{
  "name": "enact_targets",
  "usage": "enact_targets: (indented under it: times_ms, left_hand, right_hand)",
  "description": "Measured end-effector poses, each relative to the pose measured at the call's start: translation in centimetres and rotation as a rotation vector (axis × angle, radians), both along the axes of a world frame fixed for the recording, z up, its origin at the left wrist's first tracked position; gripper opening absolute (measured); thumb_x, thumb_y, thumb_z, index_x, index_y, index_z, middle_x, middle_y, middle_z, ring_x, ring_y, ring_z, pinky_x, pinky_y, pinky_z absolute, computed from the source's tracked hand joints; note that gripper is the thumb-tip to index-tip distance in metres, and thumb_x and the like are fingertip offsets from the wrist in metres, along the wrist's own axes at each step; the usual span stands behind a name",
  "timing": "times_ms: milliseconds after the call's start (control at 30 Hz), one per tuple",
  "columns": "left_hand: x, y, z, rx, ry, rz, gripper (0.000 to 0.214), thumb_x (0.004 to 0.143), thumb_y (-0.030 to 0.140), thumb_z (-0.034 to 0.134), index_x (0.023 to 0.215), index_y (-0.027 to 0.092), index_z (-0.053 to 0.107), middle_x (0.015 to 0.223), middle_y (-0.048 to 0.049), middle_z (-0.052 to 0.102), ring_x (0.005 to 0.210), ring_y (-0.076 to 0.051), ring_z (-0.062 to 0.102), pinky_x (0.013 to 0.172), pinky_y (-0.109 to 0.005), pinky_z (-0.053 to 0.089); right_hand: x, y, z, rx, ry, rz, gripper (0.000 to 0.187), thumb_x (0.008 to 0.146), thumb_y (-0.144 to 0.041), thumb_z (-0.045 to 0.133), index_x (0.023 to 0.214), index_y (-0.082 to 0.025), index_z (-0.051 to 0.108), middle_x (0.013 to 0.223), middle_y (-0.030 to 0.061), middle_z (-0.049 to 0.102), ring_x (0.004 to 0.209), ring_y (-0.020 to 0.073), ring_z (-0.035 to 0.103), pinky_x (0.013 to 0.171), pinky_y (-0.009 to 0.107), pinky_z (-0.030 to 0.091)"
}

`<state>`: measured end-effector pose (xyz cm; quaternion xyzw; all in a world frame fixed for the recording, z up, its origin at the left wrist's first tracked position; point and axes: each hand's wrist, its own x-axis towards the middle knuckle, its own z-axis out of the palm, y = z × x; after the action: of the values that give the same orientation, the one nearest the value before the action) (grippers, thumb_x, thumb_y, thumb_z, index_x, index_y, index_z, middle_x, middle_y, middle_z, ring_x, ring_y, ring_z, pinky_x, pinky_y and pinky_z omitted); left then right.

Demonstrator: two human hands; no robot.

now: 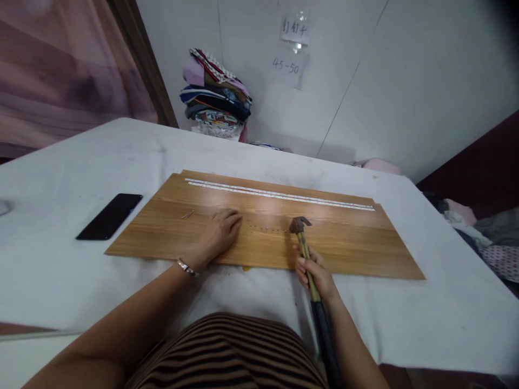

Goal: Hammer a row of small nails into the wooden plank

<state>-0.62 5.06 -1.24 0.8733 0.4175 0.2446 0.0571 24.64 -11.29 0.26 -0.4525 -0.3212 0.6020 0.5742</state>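
Note:
A wooden board (344, 237) lies flat on the white-covered table. My right hand (316, 270) is wrapped round the yellow-green handle of a claw hammer (300, 224), well up towards its head. The rusty head is over the board, right of a row of several small nail heads (266, 228). On the board's left half rests my left hand (222, 229), back upward, with its fingers curled together and their tips turned down out of sight. Whatever may be in them is hidden. A few loose nails (188, 214) lie left of that hand.
Two white measuring strips (279, 195) run along the board's far side. A black phone (109, 217) lies left of the board. Folded cloths (217, 94) are stacked against the wall behind the table. More fabric (500, 259) lies beyond the right edge.

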Motion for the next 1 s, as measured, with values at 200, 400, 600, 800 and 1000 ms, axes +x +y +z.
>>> enact_targets:
  times_ms: [200, 400, 600, 800, 1000]
  left_hand:
    - [0.07, -0.03, 0.02, 0.011, -0.010, 0.001, 0.029, 0.094, 0.027, 0.043, 0.104, 0.018, 0.068, 0.117, -0.0101, 0.064, 0.110, -0.024, 0.058, 0.096, -0.041, 0.046]
    - [0.06, 0.09, -0.16, 0.010, -0.005, 0.001, 0.029, 0.093, 0.027, 0.043, 0.105, 0.017, 0.068, 0.116, -0.0101, 0.064, 0.109, -0.023, 0.058, 0.097, -0.040, 0.045]
    - [0.01, -0.06, -0.08, 0.002, -0.010, -0.001, 0.030, 0.094, 0.027, 0.042, 0.105, 0.018, 0.068, 0.116, -0.0101, 0.064, 0.109, -0.024, 0.058, 0.096, -0.041, 0.046]
    - [-0.01, 0.07, -0.26, 0.004, -0.008, 0.002, 0.029, 0.093, 0.027, 0.042, 0.105, 0.018, 0.068, 0.118, -0.0097, 0.064, 0.110, -0.024, 0.057, 0.097, -0.041, 0.045]
    - [0.06, -0.09, 0.05, -0.003, -0.010, 0.001, 0.029, 0.094, 0.026, 0.042, 0.104, 0.018, 0.068, 0.116, -0.0100, 0.064, 0.109, -0.024, 0.057, 0.096, -0.041, 0.046]
  right_hand:
    - [-0.02, -0.02, 0.32, 0.011, -0.011, 0.006, 0.037, 0.075, -0.033, 0.066, 0.105, -0.016, 0.055, 0.050, -0.0113, 0.044, 0.029, 0.0045, 0.033, 0.028, 0.017, 0.025]
    - [0.09, 0.01, 0.05, -0.018, -0.007, 0.005, 0.039, 0.073, -0.034, 0.068, 0.105, -0.016, 0.055, 0.051, -0.0116, 0.044, 0.029, 0.0043, 0.033, 0.028, 0.016, 0.026]
    - [0.06, -0.01, -0.37, 0.002, -0.002, -0.007, 0.037, 0.075, -0.033, 0.067, 0.106, -0.017, 0.056, 0.051, -0.0111, 0.045, 0.030, 0.0040, 0.032, 0.028, 0.016, 0.026]
    - [-0.07, 0.01, -0.28, 0.001, 0.001, -0.020, 0.036, 0.074, -0.033, 0.067, 0.105, -0.017, 0.057, 0.051, -0.0110, 0.045, 0.029, 0.0038, 0.032, 0.028, 0.016, 0.025]
    - [0.02, 0.01, 0.08, 0.003, 0.002, 0.003, 0.037, 0.075, -0.033, 0.067, 0.106, -0.017, 0.055, 0.051, -0.0111, 0.045, 0.030, 0.0042, 0.033, 0.029, 0.016, 0.025]
